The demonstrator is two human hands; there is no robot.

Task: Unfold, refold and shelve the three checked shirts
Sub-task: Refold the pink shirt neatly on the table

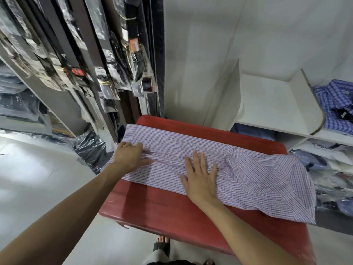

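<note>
Out beyond the left hand [129, 155] stand racks of bagged clothes [107, 73], and that hand itself rests on the hem end of the checked shirt [191, 155], its fingers bent and bunching a small ridge of cloth under them; whether it truly pinches the fabric I cannot tell. The shirt lies lengthwise across the red desk [172, 211], folded into a long narrow band that runs from the left hand past the right hand [200, 178] to the collar end, which hangs off the desk's far right corner. The right hand lies flat with fingers spread, pressing the middle of the band and grasping nothing. This looks like the smoothing step before the cross fold, early in the refold of this shirt. To do it well, hold the middle down with the flat hand while the other draws the hem taut, so the ridge goes out. Beyond the right hand, a white shelf [277, 100] stands bare, with a blue checked shirt [336, 104] in the next bay.
</note>
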